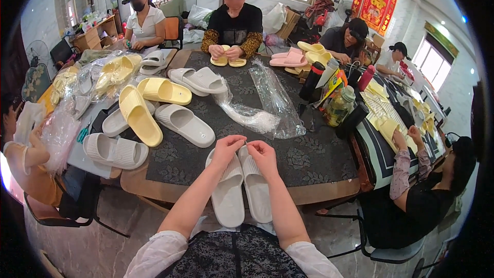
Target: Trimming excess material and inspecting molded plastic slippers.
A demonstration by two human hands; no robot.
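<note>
A pair of light grey slippers, the left slipper (pixel 227 201) and the right slipper (pixel 258 198), rests side by side over the near table edge, heels toward me. My left hand (pixel 229 149) bends over the toe end of the left slipper, thumb and fingers pinched. Close beside it, my right hand (pixel 261 155) is pinched over the right slipper's toe end. The fingertips of both hands nearly meet; whatever is between them is too small to make out. Just beyond my hands lies a heap of thin clear-white plastic strands (pixel 260 121) beside a clear plastic bag (pixel 278 100).
Loose grey slippers (pixel 186 126) and yellow slippers (pixel 141 116) are piled to my left, near teal scissors (pixel 83 133). Bottles, among them a lidded jar (pixel 339 107), stand at the right. Across the table a person (pixel 234 25) handles yellow slippers; several others sit around.
</note>
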